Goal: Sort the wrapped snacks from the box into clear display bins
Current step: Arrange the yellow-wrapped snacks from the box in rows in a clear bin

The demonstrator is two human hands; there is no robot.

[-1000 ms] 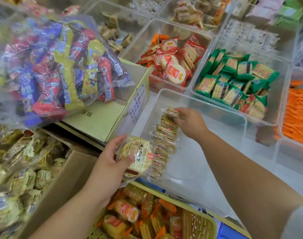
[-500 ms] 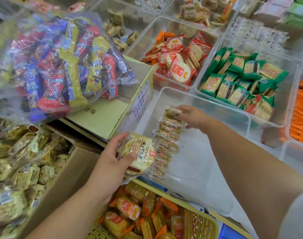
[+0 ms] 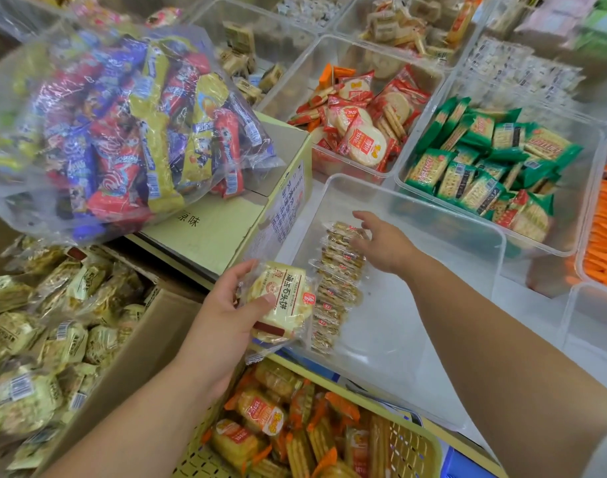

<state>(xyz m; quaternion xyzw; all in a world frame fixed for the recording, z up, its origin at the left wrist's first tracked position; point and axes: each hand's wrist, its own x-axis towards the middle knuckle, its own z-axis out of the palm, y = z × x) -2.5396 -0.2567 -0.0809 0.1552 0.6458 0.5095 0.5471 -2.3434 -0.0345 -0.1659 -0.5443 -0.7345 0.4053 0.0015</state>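
Letting go of the row of packets [image 3: 336, 288] it was steadying, the right hand [image 3: 381, 248] spreads open inside the clear bin [image 3: 433, 305], so the left hand [image 3: 226, 315], clamped on another packet [image 3: 281, 305], can likely add it.

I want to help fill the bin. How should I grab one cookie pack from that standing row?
Probably pinch the top edge of the far end pack from above. The row stands on edge in the clear bin, packed face to face, so only the tops are free, as by the right hand.
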